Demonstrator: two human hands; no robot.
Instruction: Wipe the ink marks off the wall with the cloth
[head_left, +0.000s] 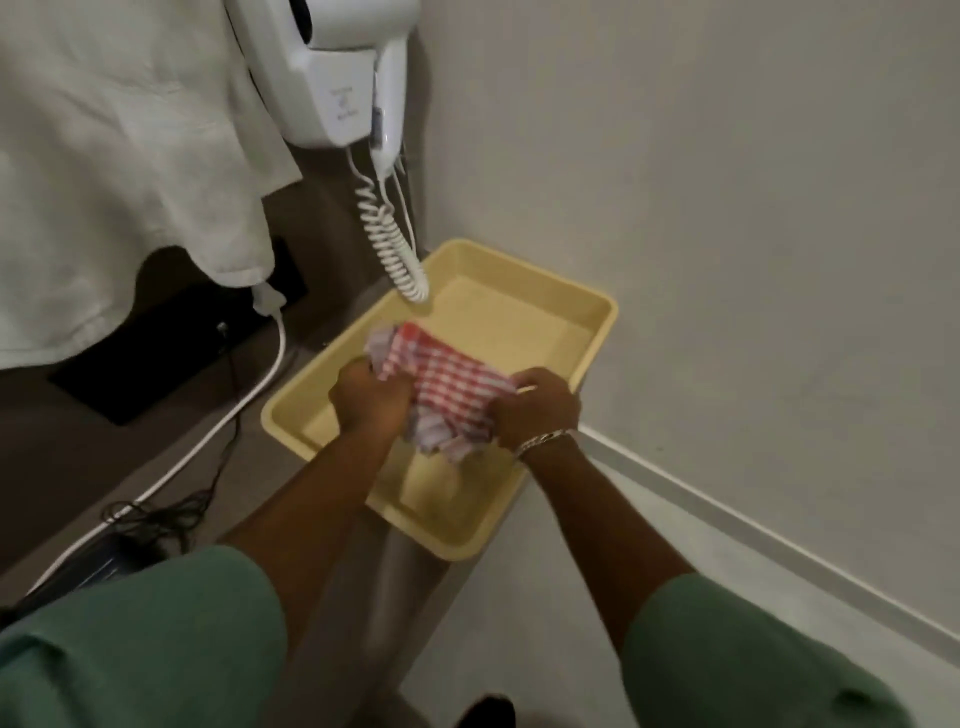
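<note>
the red checked cloth (441, 384) was clenched by both the left hand (371, 397) and right hand (540, 410) above the yellow tray (597, 332), and drips onto the counter (291, 332) were judged possible if it was lifted unwrung.

A brown countertop (156, 447) ran from the left edge toward the frame's centre. On it, at centre, sat a pale yellow plastic tray (597, 332), one end overhanging the counter's edge. At lower left lay a white cord (228, 410) and a tangled black cable (156, 514).
</note>
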